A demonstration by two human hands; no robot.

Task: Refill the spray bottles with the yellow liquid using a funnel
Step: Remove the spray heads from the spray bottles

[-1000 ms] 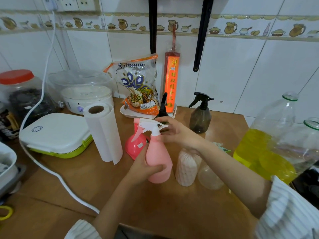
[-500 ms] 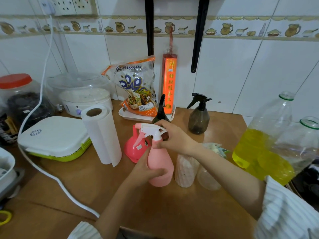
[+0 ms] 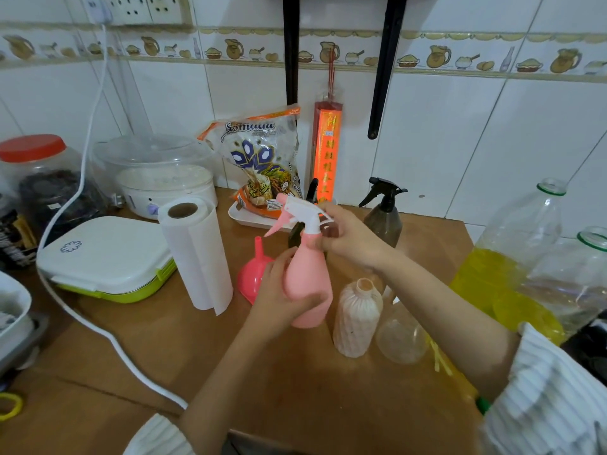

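1. From the head camera, my left hand (image 3: pixel 279 300) gripped the pink spray bottle (image 3: pixel 308 284) around its body, upright over the counter (image 3: pixel 295 389), while my right hand (image 3: pixel 348 238) pinched its white spray head (image 3: pixel 303 213).
2. A pink funnel (image 3: pixel 251 277) sat just left of it.
3. A big bottle (image 3: pixel 502 267) at right held yellow liquid; the ribbed bottle (image 3: pixel 356 318) stood uncapped.

A paper towel roll (image 3: pixel 193 254) stands upright on the wooden counter (image 3: pixel 295 389). At nine o'clock from it lies a white box with a green rim (image 3: pixel 105 257), a white cable (image 3: pixel 98 326) curling past its front. At eleven o'clock sits a white cooker under a clear dome (image 3: pixel 157 178), with a red-lidded jar (image 3: pixel 39 178) (dark contents) beyond. At one o'clock a printed snack bag (image 3: pixel 259 159) leans in a white tray (image 3: pixel 243 216), just beside a tall orange incense packet (image 3: pixel 326 152) against the tiled wall (image 3: pixel 460 126).
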